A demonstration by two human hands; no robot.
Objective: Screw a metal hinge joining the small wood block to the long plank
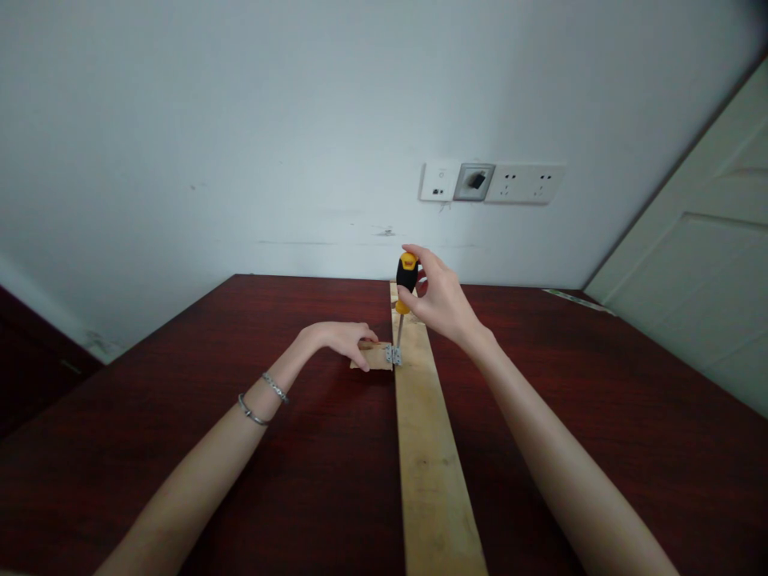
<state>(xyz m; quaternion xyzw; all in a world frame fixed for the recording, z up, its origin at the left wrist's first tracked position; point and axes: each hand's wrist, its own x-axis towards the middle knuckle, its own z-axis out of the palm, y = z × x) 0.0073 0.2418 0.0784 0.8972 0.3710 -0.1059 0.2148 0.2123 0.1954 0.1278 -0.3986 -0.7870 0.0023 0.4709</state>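
Observation:
My right hand [441,296] is closed around the yellow and black handle of a screwdriver [407,274]. The screwdriver stands nearly upright, its tip down at a small metal hinge [394,355]. One leaf of the hinge lies on a long wooden board [423,416], the other on a short wood block [377,357] at the board's left side. My left hand [345,340] grips the short block, thumb in front and fingers behind. Any screw under the tip is too small to make out.
The dark red tabletop [288,448] reaches back to a pale wall [240,144]. Wall sockets [525,184] with a black plug [478,182] sit above the table. A white panelled door [708,240] stands at the right, and a thin strip [579,301] lies at the back right.

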